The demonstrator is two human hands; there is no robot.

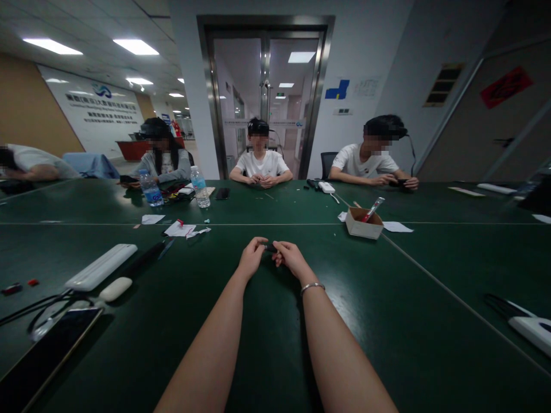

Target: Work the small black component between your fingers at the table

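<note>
A small dark object (270, 248) is held between my two hands, just above the green table (275, 321). My left hand (253, 256) pinches its left end with thumb and forefinger. The fingers of my right hand (289, 257) are closed on its right end, and a metal bracelet (313, 288) circles that wrist. What the object is cannot be made out at this size.
A cardboard box (364, 222) holding a red-handled tool stands ahead right. White papers (181, 229) and water bottles (200, 187) are ahead left. Nearer left lie a white power strip (102, 267), cables and a phone (49, 358). Several people sit across the table.
</note>
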